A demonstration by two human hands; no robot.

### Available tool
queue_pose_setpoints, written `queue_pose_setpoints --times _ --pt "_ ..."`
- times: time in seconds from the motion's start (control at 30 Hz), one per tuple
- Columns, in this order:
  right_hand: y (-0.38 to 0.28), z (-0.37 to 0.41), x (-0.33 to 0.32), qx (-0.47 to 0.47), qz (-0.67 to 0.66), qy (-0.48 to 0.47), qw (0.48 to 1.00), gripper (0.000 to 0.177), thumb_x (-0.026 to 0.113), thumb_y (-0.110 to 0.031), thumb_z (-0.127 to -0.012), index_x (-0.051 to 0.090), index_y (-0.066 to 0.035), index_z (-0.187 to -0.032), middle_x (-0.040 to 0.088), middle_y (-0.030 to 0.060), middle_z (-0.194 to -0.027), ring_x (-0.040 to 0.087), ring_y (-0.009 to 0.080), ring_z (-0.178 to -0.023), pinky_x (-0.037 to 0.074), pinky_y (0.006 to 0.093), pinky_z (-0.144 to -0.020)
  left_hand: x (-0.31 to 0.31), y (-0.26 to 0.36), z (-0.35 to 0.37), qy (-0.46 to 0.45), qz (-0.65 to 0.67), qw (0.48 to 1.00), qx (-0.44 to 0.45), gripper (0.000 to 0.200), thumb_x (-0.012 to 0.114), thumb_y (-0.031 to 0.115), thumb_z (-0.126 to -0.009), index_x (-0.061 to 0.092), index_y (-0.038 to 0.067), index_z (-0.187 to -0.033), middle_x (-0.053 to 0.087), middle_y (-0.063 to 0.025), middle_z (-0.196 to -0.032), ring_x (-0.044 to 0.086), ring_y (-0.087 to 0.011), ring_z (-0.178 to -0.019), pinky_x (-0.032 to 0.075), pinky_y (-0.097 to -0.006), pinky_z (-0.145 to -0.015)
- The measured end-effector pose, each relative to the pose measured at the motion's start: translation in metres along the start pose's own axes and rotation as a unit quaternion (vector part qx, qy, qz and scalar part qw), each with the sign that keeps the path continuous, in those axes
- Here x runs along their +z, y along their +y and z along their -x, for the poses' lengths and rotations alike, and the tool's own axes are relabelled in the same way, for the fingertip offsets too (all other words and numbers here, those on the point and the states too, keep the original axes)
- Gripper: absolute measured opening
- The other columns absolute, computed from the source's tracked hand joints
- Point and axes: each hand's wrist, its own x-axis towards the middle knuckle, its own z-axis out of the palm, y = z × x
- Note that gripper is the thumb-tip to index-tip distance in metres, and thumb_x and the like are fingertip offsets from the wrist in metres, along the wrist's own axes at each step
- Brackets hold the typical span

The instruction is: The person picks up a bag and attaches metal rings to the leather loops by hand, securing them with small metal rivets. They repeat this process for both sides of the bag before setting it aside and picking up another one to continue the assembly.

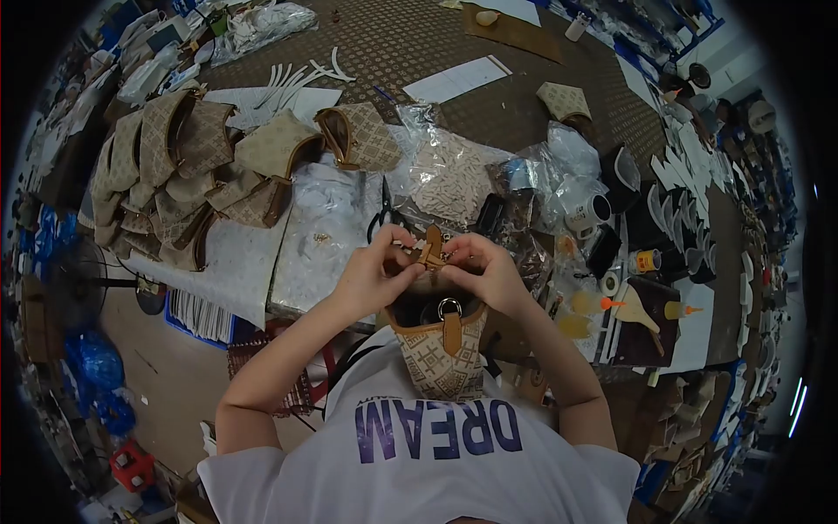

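1. The wide tabletop with a brown lattice pattern (375, 44) shows its bare surface mostly along the far side; its near edge runs in front of the person.
2. A heap of beige patterned pouches with tan trim (161, 166) lies at the left, reaching the tabletop's edge, several mouths open.
3. The cream-and-brown patterned bag with tan trim (436, 362) is between the person's shirt and the near edge, its mouth open toward the hands.
4. A clear plastic bag (449, 175) full of small pale pieces lies beyond the hands.
5. Below the tabletop at left, a blue-rimmed tray (202, 337) holds upright white sheets.
6. The left hand (381, 269) and right hand (480, 269) meet above the bag's mouth, each grip closed on the tan leather strap (433, 248).
7. Black-handled scissors (384, 212) lie just beyond the left hand.
8. An orange-tipped squeeze bottle (585, 303) with yellowish contents lies at right.
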Motion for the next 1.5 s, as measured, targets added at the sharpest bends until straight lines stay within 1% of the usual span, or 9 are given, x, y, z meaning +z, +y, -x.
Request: queue_pose_setpoints --times 0.13,0.37,0.67,1.07,1.23,1.3,1.33,1.4,1.5 --pt "-0.004 0.001 0.005 -0.025 0.047 0.01 0.999 0.026 0.065 -0.002 -0.084 0.052 0.0 -0.105 0.061 0.0022 -0.089 0.058 0.0072 -0.081 0.047 0.0229 -0.075 0.004 -0.017 0.003 0.029 0.107 0.994 0.013 0.023 0.064 -0.002 -0.082 0.048 0.004 -0.098 0.061 -0.0032 -0.073 0.057 -0.0053 -0.068 0.048 -0.0218 -0.063" --pt "-0.012 -0.004 -0.001 -0.023 0.236 -0.057 0.97 0.016 0.067 -0.005 -0.084 0.053 0.0 -0.089 0.062 0.0024 -0.08 0.058 0.0061 -0.076 0.047 0.0233 -0.066 0.0 -0.01 0.002 -0.055 -0.039 0.998 -0.006 0.007 0.064 0.001 -0.084 0.058 0.002 -0.087 0.059 0.0012 -0.075 0.055 -0.0045 -0.07 0.045 -0.0198 -0.063" --pt "0.015 -0.006 0.008 0.0 -0.047 0.127 0.991 0.013 0.066 -0.005 -0.082 0.055 -0.002 -0.088 0.061 0.0003 -0.08 0.053 0.0052 -0.074 0.043 0.0208 -0.068 0.01 -0.024 0.003 0.058 0.162 0.984 -0.048 0.008 0.065 0.005 -0.085 0.058 0.001 -0.087 0.059 0.0016 -0.076 0.055 -0.0039 -0.071 0.044 -0.0184 -0.064" --pt "0.01 -0.03 -0.021 0.094 -0.023 -0.158 0.983 0.018 0.065 -0.008 -0.084 0.067 0.003 -0.097 0.053 0.0097 -0.124 0.056 0.0138 -0.102 0.044 0.0252 -0.086 0.001 -0.04 0.008 -0.079 0.249 0.954 -0.146 0.017 0.062 0.014 -0.089 0.064 0.0 -0.099 0.064 0.0016 -0.086 0.056 -0.0041 -0.081 0.044 -0.0189 -0.074" --pt "0.025 -0.046 0.002 0.139 -0.155 -0.202 0.957 0.021 0.058 -0.01 -0.088 0.064 0.001 -0.105 0.064 0.005 -0.105 0.059 0.0115 -0.094 0.045 0.0249 -0.085 0.006 -0.067 0.015 -0.034 0.399 0.901 -0.167 0.017 0.058 0.021 -0.092 0.056 0.005 -0.095 0.064 -0.0013 -0.087 0.059 -0.0078 -0.082 0.046 -0.02 -0.074" --pt "0.013 -0.048 0.005 0.153 -0.098 -0.199 0.963 0.024 0.056 -0.01 -0.09 0.061 0.002 -0.11 0.064 0.0047 -0.104 0.059 0.0109 -0.095 0.045 0.0249 -0.086 -0.021 -0.081 0.016 -0.004 0.381 0.893 -0.237 0.015 0.054 0.019 -0.094 0.056 0.004 -0.095 0.067 -0.0072 -0.089 0.064 -0.013 -0.084 0.05 -0.0236 -0.073" --pt "0.017 -0.05 0.006 0.138 -0.098 -0.195 0.966 0.025 0.055 -0.01 -0.09 0.06 0.002 -0.111 0.064 0.0051 -0.104 0.059 0.0109 -0.095 0.045 0.025 -0.086 -0.026 -0.13 0.012 0.109 0.29 0.942 -0.131 0.019 0.054 0.021 -0.093 0.057 0.003 -0.091 0.067 -0.0125 -0.088 0.067 -0.0198 -0.077 0.051 -0.028 -0.067" --pt "0.024 -0.052 0.008 0.103 -0.095 -0.186 0.973 0.026 0.055 -0.01 -0.09 0.059 0.002 -0.113 0.065 0.006 -0.105 0.059 0.0109 -0.096 0.045 0.0251 -0.087 -0.061 -0.191 0.005 0.314 -0.127 0.93 -0.145 0.02 0.058 0.021 -0.089 0.059 0.001 -0.09 0.067 -0.0139 -0.082 0.066 -0.0251 -0.075 0.051 -0.0351 -0.066" --pt "0.021 -0.055 0.017 0.126 -0.143 -0.17 0.967 0.027 0.055 -0.009 -0.09 0.058 0.003 -0.114 0.065 0.0066 -0.106 0.059 0.0118 -0.095 0.045 0.0256 -0.087 -0.089 -0.26 0.005 0.318 -0.267 0.896 -0.159 0.018 0.062 0.019 -0.08 0.064 0.002 -0.087 0.066 -0.0164 -0.077 0.063 -0.0339 -0.075 0.049 -0.0411 -0.068"
